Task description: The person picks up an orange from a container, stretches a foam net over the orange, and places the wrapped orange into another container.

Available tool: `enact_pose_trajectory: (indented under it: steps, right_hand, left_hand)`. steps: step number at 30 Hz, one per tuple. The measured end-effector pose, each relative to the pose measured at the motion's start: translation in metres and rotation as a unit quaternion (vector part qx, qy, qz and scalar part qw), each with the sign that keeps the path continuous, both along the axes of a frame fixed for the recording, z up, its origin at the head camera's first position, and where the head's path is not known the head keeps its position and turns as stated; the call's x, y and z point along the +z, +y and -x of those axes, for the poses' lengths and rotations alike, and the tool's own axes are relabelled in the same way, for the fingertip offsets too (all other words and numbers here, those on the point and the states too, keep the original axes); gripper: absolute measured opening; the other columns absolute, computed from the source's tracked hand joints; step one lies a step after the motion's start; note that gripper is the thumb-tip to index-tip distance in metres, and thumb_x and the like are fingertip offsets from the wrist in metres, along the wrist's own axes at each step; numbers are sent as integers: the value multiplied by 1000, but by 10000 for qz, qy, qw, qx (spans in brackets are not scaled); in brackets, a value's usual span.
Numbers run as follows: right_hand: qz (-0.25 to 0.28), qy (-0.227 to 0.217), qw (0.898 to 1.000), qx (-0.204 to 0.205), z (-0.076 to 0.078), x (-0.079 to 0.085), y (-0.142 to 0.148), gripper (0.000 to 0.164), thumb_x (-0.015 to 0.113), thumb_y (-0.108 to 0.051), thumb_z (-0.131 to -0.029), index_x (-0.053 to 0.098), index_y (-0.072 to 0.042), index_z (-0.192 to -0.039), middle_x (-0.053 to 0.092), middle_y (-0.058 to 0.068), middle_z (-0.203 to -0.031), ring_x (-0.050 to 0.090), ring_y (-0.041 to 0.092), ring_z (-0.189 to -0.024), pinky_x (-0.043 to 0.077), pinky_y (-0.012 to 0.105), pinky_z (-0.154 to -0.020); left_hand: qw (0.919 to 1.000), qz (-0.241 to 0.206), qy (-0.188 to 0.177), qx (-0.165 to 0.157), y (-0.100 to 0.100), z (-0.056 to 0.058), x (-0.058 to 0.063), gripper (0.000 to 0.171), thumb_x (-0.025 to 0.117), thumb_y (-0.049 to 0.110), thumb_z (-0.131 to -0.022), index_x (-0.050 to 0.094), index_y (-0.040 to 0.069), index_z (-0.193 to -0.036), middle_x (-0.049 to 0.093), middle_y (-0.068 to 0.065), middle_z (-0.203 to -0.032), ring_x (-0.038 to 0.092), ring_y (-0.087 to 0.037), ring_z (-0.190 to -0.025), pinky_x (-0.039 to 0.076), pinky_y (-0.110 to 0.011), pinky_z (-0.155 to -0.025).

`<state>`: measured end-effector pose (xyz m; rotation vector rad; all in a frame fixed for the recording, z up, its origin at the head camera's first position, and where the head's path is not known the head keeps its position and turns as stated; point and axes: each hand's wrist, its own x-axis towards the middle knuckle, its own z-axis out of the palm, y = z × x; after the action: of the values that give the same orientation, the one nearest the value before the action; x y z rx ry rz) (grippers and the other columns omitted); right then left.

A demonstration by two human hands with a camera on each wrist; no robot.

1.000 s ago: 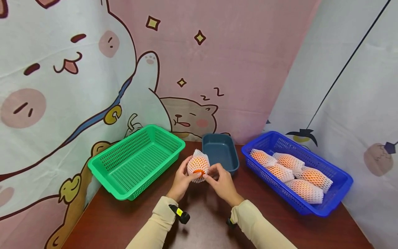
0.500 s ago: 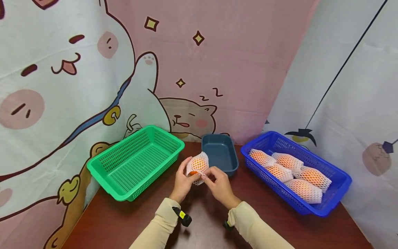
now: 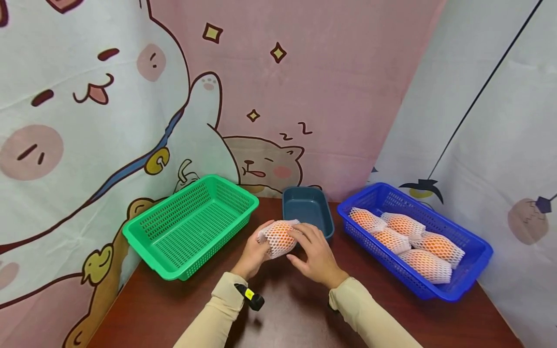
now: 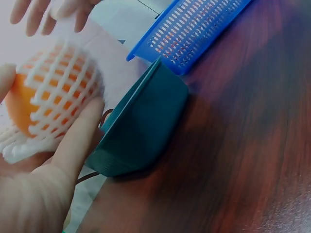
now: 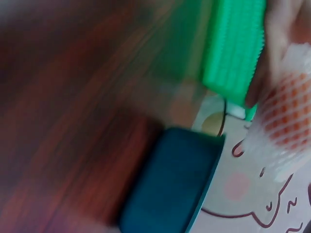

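An orange wrapped in a white foam net is held up over the table by my left hand. In the left wrist view, a thumb and finger grip the orange, and a patch of bare peel shows beside the net. My right hand is at the fruit's right side with its fingers spread. The left wrist view has the right fingers a little apart from the net. Behind the hands stands a dark teal tray, its near part partly covered by the right hand.
A green basket with nothing in it stands on the left of the dark red table. On the right, a blue basket holds several netted oranges. A printed cloth hangs behind.
The orange has turned in my left hand, and the bare peel no longer shows in the head view. My right hand has gone from pinching the net's edge to spread fingers.
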<state>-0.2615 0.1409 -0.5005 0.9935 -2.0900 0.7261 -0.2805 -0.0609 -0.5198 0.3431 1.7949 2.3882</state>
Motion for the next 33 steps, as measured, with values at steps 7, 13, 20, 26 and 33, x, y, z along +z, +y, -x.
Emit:
enact_pose_trajectory:
  steps: [7, 13, 20, 26, 33]
  right_hand:
    - [-1220, -361, 9919, 36, 10, -5, 7, 96, 87, -38, -70, 37, -14, -150, 29, 13, -155, 25, 35, -141, 28, 57, -107]
    - [-1213, -438, 9916, 97, 11, -8, 4, 94, 89, -32, -67, 42, -13, -147, 38, 14, -148, 36, 31, -135, 35, 50, -105]
    - [-989, -530, 9936, -108, 10, -13, 6, 88, 88, -28, -66, 46, -11, -142, 45, 14, -138, 44, 31, -125, 44, 48, -97]
    - [-936, -678, 9929, -281, 8, -20, 15, 88, 89, -29, -67, 46, -13, -142, 45, 14, -139, 44, 31, -124, 47, 49, -93]
    - [-921, -910, 9909, -372, 4, -31, 28, 83, 87, -30, -68, 48, -13, -139, 47, 14, -138, 45, 29, -123, 46, 48, -94]
  left_hand:
    - [9962, 85, -22, -867, 1, -2, 0, 63, 44, -9, -88, 36, 7, -149, 48, -19, -135, 59, -28, -107, 54, -44, -80]
    - [9952, 135, -13, -964, 4, -5, 4, 63, 43, -7, -86, 40, 9, -147, 48, -18, -131, 59, -28, -104, 55, -44, -77]
    - [9902, 918, 218, -1026, 2, -5, 11, 65, 51, -4, -87, 37, 11, -148, 50, -16, -129, 58, -24, -102, 53, -35, -78]
    - [9801, 1617, 1069, -419, -7, 0, 21, 58, 59, -3, -91, 38, 1, -145, 49, -28, -134, 55, -41, -114, 51, -45, -87]
    - [9315, 2604, 2321, 1029, -29, 9, 38, 45, 67, 5, -90, 56, 9, -133, 60, -14, -127, 58, -36, -112, 48, -51, -89]
